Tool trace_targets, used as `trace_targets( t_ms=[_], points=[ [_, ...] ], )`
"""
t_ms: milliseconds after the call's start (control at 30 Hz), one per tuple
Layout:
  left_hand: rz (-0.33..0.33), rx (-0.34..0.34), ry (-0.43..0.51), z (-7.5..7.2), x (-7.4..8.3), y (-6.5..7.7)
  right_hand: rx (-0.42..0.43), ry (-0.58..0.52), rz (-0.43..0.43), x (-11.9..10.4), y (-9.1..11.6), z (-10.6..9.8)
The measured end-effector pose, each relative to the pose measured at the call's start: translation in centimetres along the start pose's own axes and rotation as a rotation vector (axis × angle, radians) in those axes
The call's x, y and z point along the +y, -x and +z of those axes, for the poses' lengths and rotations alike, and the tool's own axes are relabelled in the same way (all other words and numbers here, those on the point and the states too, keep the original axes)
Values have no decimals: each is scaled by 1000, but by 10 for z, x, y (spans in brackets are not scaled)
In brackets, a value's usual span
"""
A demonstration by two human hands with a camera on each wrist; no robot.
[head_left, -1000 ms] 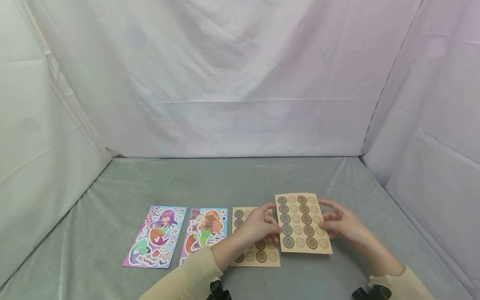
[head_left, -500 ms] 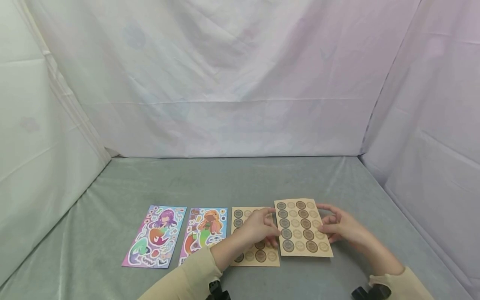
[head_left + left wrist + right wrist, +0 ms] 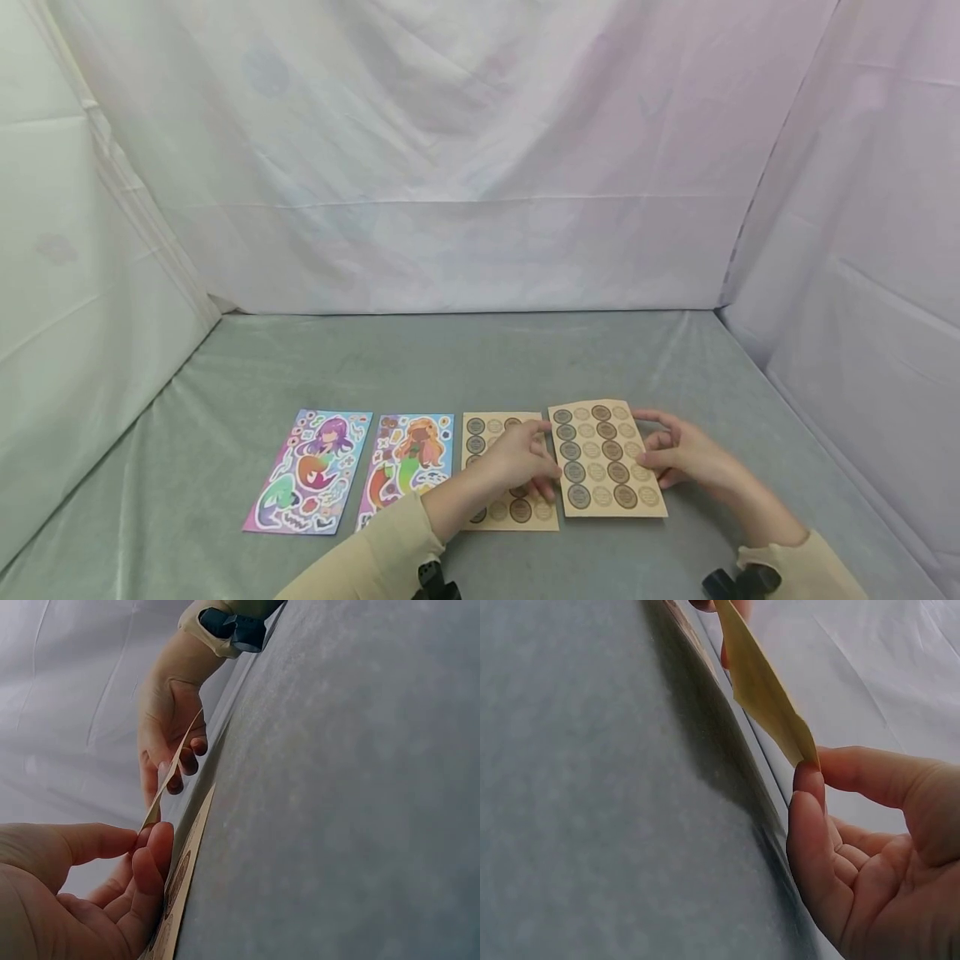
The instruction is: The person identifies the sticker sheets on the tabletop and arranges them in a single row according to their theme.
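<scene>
A tan sticker sheet (image 3: 606,460) with rows of round grey, brown and pale stickers is held by both hands at the right of the row. My left hand (image 3: 513,460) pinches its left edge between thumb and fingers. At the opposite edge, the thumb and fingers of my right hand (image 3: 688,452) pinch it too. Seen from the right wrist, the sheet (image 3: 769,690) is slightly bent and raised off the cloth, casting a shadow. A second tan sticker sheet (image 3: 501,512) lies flat beneath my left hand, which partly hides it.
Two colourful mermaid sticker sheets lie flat to the left: a purple-haired one (image 3: 315,471) and an orange-haired one (image 3: 412,454), the latter partly covered by the left sleeve (image 3: 375,550). Grey cloth (image 3: 450,358) covers the table, and pale curtains (image 3: 450,167) hang around it.
Both hands keep their pinch on the tan sticker sheet. It has come down and slightly toward the person, and now sits more in line with the other sheets, which stay put.
</scene>
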State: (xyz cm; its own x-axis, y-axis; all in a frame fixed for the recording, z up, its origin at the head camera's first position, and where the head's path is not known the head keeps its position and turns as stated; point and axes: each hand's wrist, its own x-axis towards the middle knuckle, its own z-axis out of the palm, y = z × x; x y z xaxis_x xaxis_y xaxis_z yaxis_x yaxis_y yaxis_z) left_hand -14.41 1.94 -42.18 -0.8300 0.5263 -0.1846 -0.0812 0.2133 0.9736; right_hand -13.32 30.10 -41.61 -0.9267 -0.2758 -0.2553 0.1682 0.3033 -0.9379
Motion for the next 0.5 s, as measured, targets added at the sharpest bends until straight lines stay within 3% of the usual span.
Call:
trace_targets(
  t_ms=[500],
  points=[
    [-2, -21, -17, 0, -2, 1, -16, 59, 20, 0, 1, 1]
  ],
)
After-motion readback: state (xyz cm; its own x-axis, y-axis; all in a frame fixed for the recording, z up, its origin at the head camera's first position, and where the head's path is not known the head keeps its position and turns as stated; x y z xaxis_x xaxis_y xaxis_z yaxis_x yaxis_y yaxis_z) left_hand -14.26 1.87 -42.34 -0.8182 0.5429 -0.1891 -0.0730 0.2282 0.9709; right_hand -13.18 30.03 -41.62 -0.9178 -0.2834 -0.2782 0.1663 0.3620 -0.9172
